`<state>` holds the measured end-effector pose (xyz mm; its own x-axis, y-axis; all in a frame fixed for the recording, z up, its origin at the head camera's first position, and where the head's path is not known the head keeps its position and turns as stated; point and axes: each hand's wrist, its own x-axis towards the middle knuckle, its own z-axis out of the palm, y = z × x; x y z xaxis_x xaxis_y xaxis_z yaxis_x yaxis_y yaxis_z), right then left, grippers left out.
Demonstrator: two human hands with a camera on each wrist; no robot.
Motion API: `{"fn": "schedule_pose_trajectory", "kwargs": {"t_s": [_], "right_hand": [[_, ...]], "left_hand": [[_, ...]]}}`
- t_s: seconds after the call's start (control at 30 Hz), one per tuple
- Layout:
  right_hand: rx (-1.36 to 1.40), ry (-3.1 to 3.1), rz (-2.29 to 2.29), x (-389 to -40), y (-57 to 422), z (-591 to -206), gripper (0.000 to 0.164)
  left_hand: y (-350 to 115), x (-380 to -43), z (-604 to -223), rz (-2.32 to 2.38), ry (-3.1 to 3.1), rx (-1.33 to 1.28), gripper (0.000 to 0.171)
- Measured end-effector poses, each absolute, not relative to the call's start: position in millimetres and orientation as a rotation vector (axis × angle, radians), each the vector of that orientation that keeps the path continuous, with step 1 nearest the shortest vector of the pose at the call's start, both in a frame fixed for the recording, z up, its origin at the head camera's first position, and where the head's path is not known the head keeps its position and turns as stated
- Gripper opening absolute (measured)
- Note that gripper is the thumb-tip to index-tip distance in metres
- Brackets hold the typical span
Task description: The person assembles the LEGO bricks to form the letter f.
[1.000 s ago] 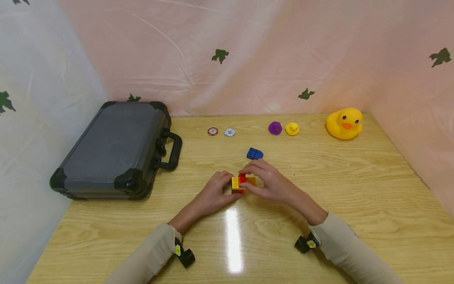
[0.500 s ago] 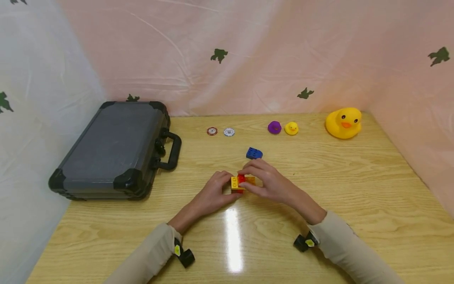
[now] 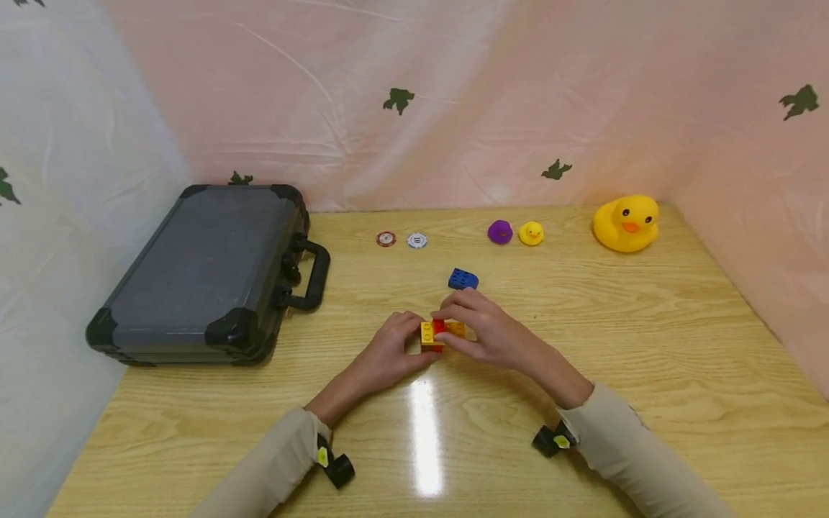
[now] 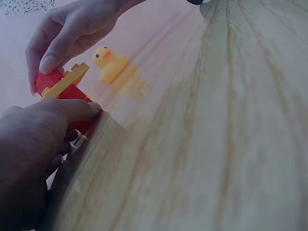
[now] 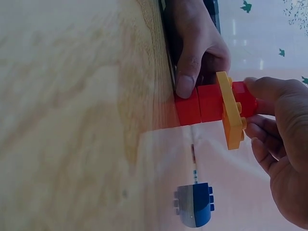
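A small stack of toy building bricks stands on the table between my hands. In the right wrist view its base is made of red bricks (image 5: pixel 187 110), crossed by a flat yellow brick (image 5: pixel 231 114) that overhangs them. On top sits another red brick (image 5: pixel 244 95). My left hand (image 3: pixel 387 350) holds the base low down, its thumb against the lowest red brick. From above, my right hand (image 3: pixel 490 333) pinches the top red brick between thumb and fingers, which partly hide it. Just beyond the right hand lies a blue brick (image 3: pixel 463 279) with a rounded end, studs up.
At the left lies a grey case (image 3: pixel 201 259), its black handle (image 3: pixel 315 278) turned towards the middle. Toward the back are a red chip (image 3: pixel 386 239), a white chip (image 3: pixel 417 241), a purple toy (image 3: pixel 500 232), a small yellow duck (image 3: pixel 531 233) and a large yellow duck (image 3: pixel 626 224).
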<state>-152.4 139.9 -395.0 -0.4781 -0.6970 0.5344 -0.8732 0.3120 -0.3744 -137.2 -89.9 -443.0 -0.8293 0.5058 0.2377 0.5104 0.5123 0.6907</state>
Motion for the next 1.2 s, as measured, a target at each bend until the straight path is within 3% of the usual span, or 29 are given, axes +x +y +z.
{"fn": "schedule_pose_trajectory", "kwargs": {"t_s": [1.2], "right_hand": [[1.407, -2.419, 1.085, -154.2, 144.2, -397.9, 0.031]], "left_hand": [[-90.2, -136.7, -442.7, -1.239, -2.748, -0.914, 0.032]]}}
